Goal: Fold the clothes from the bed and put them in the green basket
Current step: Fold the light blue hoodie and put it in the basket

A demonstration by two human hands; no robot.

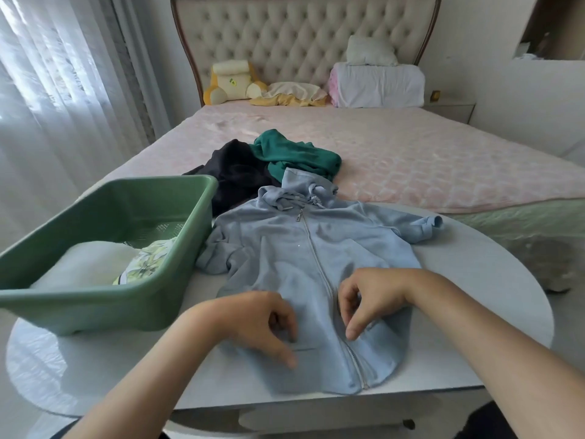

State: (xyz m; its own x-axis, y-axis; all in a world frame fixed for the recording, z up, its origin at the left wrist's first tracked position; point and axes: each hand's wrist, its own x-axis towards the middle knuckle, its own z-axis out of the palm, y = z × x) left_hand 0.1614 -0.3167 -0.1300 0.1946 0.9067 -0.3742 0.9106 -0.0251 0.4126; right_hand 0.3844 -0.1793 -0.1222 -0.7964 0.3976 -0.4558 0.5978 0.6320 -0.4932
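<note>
Hoodie point(285, 248): soft, matt cloth is seen.
Zip point(316, 258): shiny metal is shown.
Basket point(95, 299): smooth plastic, faintly glossy.
Bench point(474, 312): a smooth, glossy top is seen.
Bedspread point(411, 153): quilted cloth, satin sheen.
Headboard point(285, 36): tufted, matt upholstery.

Home bedroom. Marked by a wide bed point(411, 160) with a tufted headboard point(300, 36), stacked pillows point(376, 83) and a plush toy point(231, 80). Sheer curtains point(63, 74) along the left.
</note>
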